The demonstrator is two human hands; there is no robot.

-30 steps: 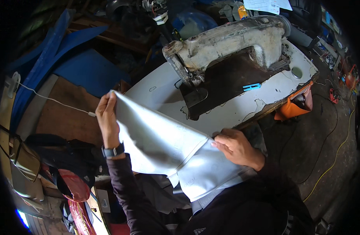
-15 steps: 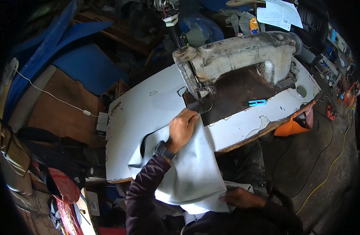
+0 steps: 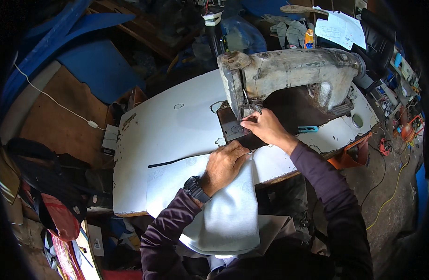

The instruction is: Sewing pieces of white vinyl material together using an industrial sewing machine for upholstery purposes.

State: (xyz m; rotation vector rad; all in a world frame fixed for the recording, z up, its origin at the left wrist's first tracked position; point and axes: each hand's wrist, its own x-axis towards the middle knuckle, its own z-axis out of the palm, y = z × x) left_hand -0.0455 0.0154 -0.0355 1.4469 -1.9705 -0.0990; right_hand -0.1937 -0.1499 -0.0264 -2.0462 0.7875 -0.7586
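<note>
My left hand (image 3: pixel 225 164), with a black watch on its wrist, grips the upper edge of a pale sheet of fabric (image 3: pixel 228 214). A black strip (image 3: pixel 170 163) runs along part of that edge. The fabric lies partly on the white tabletop and hangs over its front towards my lap. At the needle end of a worn sewing machine (image 3: pixel 289 72), my right hand (image 3: pixel 266 127) has its thumb and forefinger pinched together just below the needle bar. Whatever is between those fingertips is too small to make out.
The chipped white sewing table (image 3: pixel 167 121) spreads left of the machine. A blue clip-like tool (image 3: pixel 308 129) and a round metal disc (image 3: pixel 357 121) lie on its right part. An orange pouch (image 3: pixel 352 154) hangs under the right edge. Bags (image 3: pixel 60 205) stand at the left.
My right hand has left the lower edge of the fabric and come up to the needle. My left hand has moved slightly down and right, away from the needle, still holding the fabric.
</note>
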